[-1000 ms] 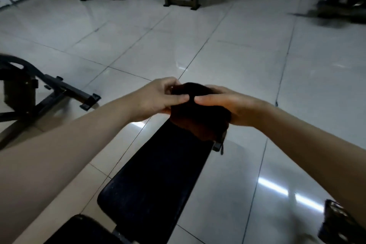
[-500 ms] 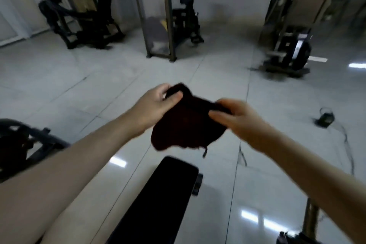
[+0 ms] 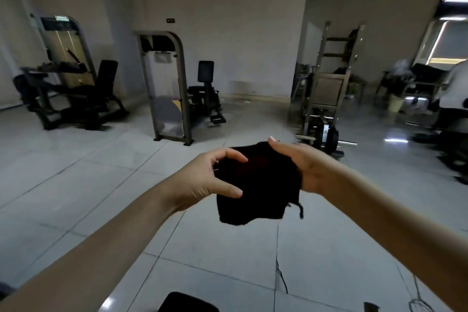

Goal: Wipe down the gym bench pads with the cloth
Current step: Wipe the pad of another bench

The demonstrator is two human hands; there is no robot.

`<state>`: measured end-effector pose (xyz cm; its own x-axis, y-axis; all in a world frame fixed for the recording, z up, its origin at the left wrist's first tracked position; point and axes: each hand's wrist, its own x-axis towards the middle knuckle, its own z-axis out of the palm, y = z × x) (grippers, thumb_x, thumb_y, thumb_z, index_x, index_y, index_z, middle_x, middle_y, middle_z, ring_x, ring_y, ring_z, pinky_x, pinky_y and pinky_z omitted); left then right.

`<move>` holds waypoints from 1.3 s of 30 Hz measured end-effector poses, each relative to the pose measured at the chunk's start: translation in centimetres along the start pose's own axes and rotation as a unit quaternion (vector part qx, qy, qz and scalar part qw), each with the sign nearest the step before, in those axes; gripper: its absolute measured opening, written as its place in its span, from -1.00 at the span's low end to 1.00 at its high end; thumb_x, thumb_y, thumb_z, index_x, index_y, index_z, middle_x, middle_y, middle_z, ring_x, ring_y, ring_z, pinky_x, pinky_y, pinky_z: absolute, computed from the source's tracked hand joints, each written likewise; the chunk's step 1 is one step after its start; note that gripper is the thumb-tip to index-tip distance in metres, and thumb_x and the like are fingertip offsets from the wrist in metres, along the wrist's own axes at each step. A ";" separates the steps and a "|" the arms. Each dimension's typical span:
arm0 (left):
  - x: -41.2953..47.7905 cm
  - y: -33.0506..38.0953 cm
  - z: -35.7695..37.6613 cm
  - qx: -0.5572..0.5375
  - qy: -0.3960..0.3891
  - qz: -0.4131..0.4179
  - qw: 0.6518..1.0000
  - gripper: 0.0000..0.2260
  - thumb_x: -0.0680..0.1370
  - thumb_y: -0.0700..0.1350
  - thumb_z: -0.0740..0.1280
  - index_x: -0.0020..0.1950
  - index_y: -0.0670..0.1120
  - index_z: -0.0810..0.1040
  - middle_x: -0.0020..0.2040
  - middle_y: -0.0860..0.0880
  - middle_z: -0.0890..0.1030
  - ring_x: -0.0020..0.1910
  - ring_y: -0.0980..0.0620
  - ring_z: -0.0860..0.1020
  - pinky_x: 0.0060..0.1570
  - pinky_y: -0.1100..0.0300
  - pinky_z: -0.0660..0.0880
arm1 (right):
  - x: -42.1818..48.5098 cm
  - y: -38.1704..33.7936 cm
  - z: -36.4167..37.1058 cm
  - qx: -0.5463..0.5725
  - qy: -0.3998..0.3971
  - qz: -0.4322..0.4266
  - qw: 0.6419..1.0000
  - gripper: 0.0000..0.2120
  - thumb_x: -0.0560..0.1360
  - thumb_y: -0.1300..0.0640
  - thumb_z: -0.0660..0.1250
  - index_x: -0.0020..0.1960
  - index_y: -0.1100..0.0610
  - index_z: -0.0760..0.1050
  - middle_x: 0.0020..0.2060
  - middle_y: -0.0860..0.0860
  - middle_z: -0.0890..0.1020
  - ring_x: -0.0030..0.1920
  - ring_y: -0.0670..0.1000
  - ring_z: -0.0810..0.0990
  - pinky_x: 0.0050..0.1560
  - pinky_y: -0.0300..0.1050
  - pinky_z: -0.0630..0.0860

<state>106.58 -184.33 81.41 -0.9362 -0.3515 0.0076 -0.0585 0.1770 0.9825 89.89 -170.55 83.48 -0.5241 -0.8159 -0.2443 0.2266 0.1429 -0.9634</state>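
Black crumpled cloth (image 3: 260, 185), held in mid-air between both hands over the pale glossy tiled floor (image 3: 76, 197). It is well above the rounded black bench pad (image 3: 188, 303), whose end shows at the bottom edge. Left grip (image 3: 202, 180): fingers curled, thumb and forefinger tips on the cloth's near face at its left edge, holding it. Right grip (image 3: 309, 167): clasps the cloth's right edge, thumb raised along the top corner, other fingers hidden behind the fabric. A short loose cord (image 3: 300, 210) hangs from the cloth's lower right corner. Background: a grey-framed weight machine (image 3: 162, 83) stands before the beige wall, with a blurred person in a white top (image 3: 455, 88) at far right.
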 end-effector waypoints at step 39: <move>36.4 0.0 -52.8 0.109 0.389 -0.005 0.915 -0.75 0.51 -0.29 0.42 0.17 -0.13 0.59 0.10 -0.13 0.67 0.05 0.04 0.65 0.08 0.27 0.56 | 71.0 -26.1 24.9 -0.211 -0.398 -0.214 0.867 -0.84 0.52 0.29 0.27 -0.12 0.17 0.62 -0.17 0.12 0.65 -0.12 0.05 0.64 -0.08 -0.16 0.58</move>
<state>90.80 -245.71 91.51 -0.4107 -0.8869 0.2117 -0.2130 0.3191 0.9235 67.20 -246.15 94.03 0.2844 -0.9490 0.1363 -0.2574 -0.2125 -0.9426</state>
